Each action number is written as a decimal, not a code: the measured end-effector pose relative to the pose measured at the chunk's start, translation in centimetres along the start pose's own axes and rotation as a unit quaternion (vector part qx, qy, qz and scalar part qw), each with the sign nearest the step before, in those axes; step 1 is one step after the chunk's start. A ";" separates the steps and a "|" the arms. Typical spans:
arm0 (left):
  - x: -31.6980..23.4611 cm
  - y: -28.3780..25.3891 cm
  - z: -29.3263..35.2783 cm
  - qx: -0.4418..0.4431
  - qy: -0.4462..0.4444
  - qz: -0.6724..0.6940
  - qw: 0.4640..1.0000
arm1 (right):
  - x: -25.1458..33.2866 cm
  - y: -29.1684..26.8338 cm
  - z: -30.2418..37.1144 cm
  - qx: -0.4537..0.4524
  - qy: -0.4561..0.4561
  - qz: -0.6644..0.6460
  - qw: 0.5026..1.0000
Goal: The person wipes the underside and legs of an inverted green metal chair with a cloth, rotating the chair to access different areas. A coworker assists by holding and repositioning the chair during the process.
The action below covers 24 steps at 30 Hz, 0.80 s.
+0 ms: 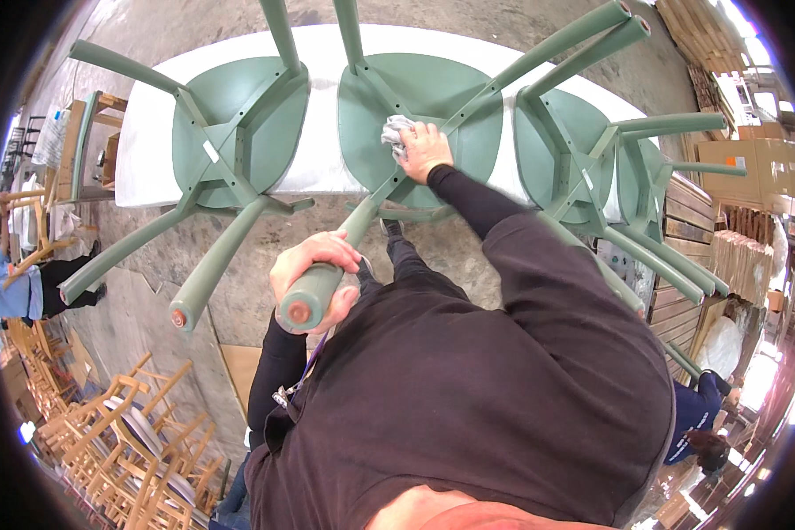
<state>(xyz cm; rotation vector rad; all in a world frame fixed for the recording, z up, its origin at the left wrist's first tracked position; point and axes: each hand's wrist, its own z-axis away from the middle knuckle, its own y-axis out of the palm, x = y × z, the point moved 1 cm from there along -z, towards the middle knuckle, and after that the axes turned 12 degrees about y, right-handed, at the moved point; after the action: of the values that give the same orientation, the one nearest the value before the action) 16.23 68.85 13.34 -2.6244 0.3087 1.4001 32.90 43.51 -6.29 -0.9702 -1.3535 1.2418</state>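
A green chair (468, 75) rests upside down in front of me, its legs pointing up and outward. My left hand (314, 269) is wrapped around one of its near legs, close to the end. A crumpled grey-white cloth (396, 130) is in my right hand (422, 150), pressed at the crossed braces under the seat. The fingers bend around the cloth and partly hide both it and the brace. To the left stands another upturned green chair (278, 159), with a small white label on its brace. More upturned green chairs (539, 115) are at the right.
The chairs lie on a long white-covered table (141, 168). Bare wooden chair frames (141, 433) are stacked at lower left. One person (26, 291) is at the far left, another (693, 420) at lower right. Cardboard boxes (724, 181) and wooden pallets (680, 212) stand at the right.
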 end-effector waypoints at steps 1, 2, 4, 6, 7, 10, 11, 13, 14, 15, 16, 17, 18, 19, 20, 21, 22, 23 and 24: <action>0.0 0.0 -0.1 0.012 0.006 -0.004 1.000 | 1.3 1.0 1.5 -0.020 0.042 -0.029 0.998; 0.0 -0.1 -0.1 0.013 0.008 -0.010 1.000 | 2.9 1.9 3.5 -0.036 0.082 -0.059 0.994; 0.6 -0.2 0.3 0.020 0.013 -0.017 1.000 | 5.7 3.6 8.8 0.001 0.031 -0.116 0.993; 0.5 -0.2 0.1 0.017 0.008 -0.007 1.000 | 6.1 5.4 13.3 0.068 0.155 -0.235 0.957; 0.4 -0.1 0.0 0.019 0.006 -0.005 1.000 | 5.5 6.1 14.4 0.143 0.222 -0.253 0.931; -0.1 -0.4 0.0 0.013 0.002 0.010 1.000 | 3.3 8.5 17.2 -0.046 0.370 -0.404 0.835; 0.0 -0.3 0.3 0.015 -0.005 0.012 1.000 | 3.7 7.9 17.3 -0.136 0.413 -0.386 0.813; 0.2 -0.2 0.4 0.021 -0.011 0.022 0.999 | 2.7 7.3 14.6 -0.233 0.355 -0.327 0.844; 0.2 -0.3 0.4 0.025 -0.014 0.021 0.999 | 2.5 7.2 13.3 -0.195 0.368 -0.270 0.868; 0.1 -0.3 0.5 0.035 -0.016 0.016 0.999 | 2.7 7.3 12.2 -0.137 0.411 -0.223 0.873; 0.0 -0.4 0.8 0.046 -0.024 0.004 0.999 | 4.0 7.4 11.0 -0.071 0.448 -0.180 0.873; -0.1 -0.4 0.8 0.061 -0.026 0.002 0.998 | 4.5 7.7 10.2 -0.081 0.487 -0.144 0.857; 0.0 -0.3 0.6 0.064 -0.023 0.005 0.998 | 4.9 7.9 9.5 -0.115 0.522 -0.092 0.840; 0.0 -0.1 0.6 0.072 -0.021 0.015 0.997 | 3.9 8.7 9.4 -0.130 0.502 -0.109 0.848; 0.0 0.0 0.6 0.072 -0.018 0.019 0.997 | 3.3 8.8 9.4 -0.146 0.475 -0.127 0.859; -0.1 0.1 0.5 0.071 -0.011 0.023 0.997 | 3.2 9.1 9.7 -0.109 0.468 -0.107 0.870; -0.1 -0.2 0.8 0.065 -0.017 0.017 0.998 | 3.9 9.1 9.6 -0.041 0.432 -0.127 0.892; 0.1 -0.3 1.2 0.060 -0.016 0.014 0.998 | 4.5 8.8 9.4 0.021 0.393 -0.143 0.908; 0.3 -0.4 1.4 0.055 -0.016 0.012 0.998 | 5.4 8.6 9.4 0.082 0.352 -0.160 0.919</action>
<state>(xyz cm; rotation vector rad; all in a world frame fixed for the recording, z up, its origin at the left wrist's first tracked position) 15.35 69.53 12.31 -2.5149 0.4027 1.3894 22.13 48.45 -13.53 -0.9070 -0.7775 0.6414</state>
